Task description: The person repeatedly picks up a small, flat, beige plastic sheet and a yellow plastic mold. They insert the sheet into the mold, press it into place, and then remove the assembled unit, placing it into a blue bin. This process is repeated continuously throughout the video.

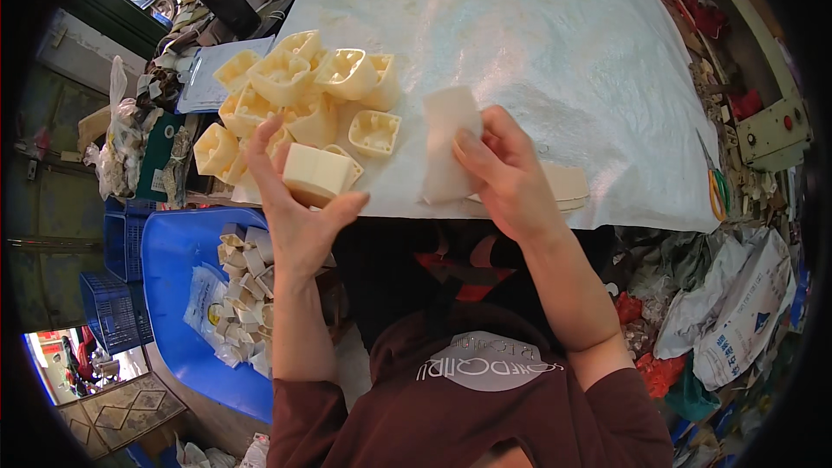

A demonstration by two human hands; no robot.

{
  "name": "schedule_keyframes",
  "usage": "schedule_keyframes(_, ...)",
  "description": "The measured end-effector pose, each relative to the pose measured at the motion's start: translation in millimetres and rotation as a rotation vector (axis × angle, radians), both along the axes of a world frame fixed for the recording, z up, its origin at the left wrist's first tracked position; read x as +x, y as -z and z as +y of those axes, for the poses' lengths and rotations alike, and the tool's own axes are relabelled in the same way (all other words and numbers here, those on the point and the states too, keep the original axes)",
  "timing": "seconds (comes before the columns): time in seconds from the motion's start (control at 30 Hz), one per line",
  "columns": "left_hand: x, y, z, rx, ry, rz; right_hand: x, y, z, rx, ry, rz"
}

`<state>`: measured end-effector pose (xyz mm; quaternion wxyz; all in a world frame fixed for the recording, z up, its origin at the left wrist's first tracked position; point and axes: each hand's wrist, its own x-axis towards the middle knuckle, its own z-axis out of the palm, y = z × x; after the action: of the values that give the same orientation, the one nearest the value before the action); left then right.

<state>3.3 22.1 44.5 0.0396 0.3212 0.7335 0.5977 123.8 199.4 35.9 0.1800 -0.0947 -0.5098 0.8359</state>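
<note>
A cream-coloured hollow plastic part (pixel 319 172) rests in my left hand (pixel 295 217), between the thumb and the spread fingers, over the table's near edge. My right hand (pixel 511 165) pinches a small translucent white bag or sleeve (pixel 446 147) between thumb and fingers. The bag hangs flat, apart from the plastic part. Just behind my left hand lies a heap of similar cream plastic parts (pixel 290 78), open sides showing. One loose cream part (pixel 375 133) lies at the heap's right. Partly hidden by my right wrist is a pile of flat pale pieces (pixel 568 186).
A white sheet (pixel 537 43) covers the table. Scissors (pixel 718 195) with coloured handles lie at its right edge. Below left stands a blue tub (pixel 182 364) with many small pieces. Blue crates (pixel 108 312) flank it. Plastic sacks (pixel 737 321) crowd the lower right.
</note>
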Motion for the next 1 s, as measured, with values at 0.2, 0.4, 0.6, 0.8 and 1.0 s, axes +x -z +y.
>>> schedule_keyframes(0.2, 48, 3, 13, 0.096, 0.433, -0.556, 62, -11, 7, 0.488, -0.005, -0.021)
schedule_keyframes(0.4, 80, 19, 23, -0.186, 0.414, -0.208, 91, -27, 11, 0.713, -0.163, -0.249)
schedule_keyframes(0.6, 95, 16, 30, -0.115, 0.482, -0.186, 94, -20, 10, 0.765, -0.14, -0.213)
schedule_keyframes(0.8, 97, 21, 32, -0.061, 0.48, -0.373, 96, -17, 7, 0.683, -0.119, -0.269)
schedule_keyframes(1.0, 99, 22, 33, -0.067, 0.494, -0.334, 95, -16, 7, 0.711, -0.103, -0.29)
